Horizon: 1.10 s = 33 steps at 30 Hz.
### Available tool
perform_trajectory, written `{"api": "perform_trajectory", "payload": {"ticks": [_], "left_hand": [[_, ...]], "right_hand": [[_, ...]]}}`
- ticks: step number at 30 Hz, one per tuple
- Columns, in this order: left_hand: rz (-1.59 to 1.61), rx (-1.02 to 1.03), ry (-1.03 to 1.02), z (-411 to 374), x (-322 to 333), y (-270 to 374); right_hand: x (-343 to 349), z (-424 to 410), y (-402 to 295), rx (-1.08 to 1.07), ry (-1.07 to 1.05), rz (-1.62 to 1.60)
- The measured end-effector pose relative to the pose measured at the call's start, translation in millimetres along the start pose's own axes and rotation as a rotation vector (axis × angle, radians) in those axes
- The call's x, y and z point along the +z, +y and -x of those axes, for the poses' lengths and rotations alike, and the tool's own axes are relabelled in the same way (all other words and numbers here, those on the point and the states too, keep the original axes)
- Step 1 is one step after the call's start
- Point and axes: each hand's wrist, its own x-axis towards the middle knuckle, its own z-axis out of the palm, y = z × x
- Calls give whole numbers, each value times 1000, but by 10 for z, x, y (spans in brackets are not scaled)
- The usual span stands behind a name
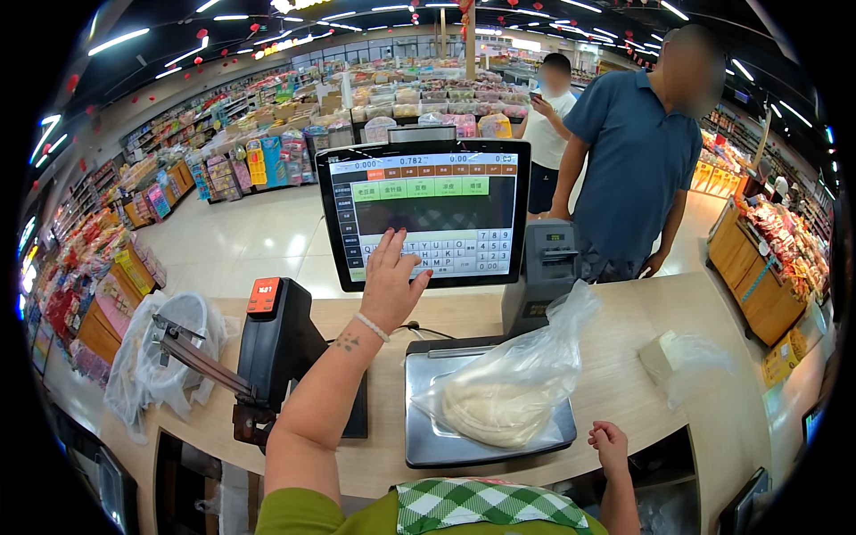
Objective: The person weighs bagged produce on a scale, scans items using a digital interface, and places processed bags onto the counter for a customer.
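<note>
My left hand point(394, 277) reaches over the lower part of a touchscreen point(424, 214), fingers apart, over its on-screen keyboard. A clear plastic bag of pale, folded food point(498, 408) lies on the steel plate of a weighing scale point(435, 374), its loose neck pointing up and right. My right hand point(610, 443), loosely curled, is to the right of the scale near the counter's edge; nothing shows in it. Behind the scale a grey label printer point(548, 267) stands beside the screen.
A black device with an orange display point(281, 334) and a metal arm point(204, 358) stand left. Further left is a roll of plastic bags point(177, 348). A bagged pale block point(675, 361) lies right. Two people point(622, 167) stand across the counter point(628, 321).
</note>
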Motion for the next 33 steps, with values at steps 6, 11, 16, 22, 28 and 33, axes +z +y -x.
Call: {"api": "perform_trajectory", "payload": {"ticks": [6,11,16,22,28,33], "left_hand": [[35,72,-32,107,71,20],[37,107,-40,115,125,85],[103,133,-48,-28,139,129],[63,183,-110,-150,95,318],[46,190,-154,-201,165,375],[39,232,-142,-347,245,453]], "right_hand": [[0,30,175,-8,-13,14],[16,77,213,-10,-18,23],[12,91,231,-9,-24,13],[13,128,303,19,-26,9],[26,143,361,9,-31,-14],[31,128,422,19,-29,15]]}}
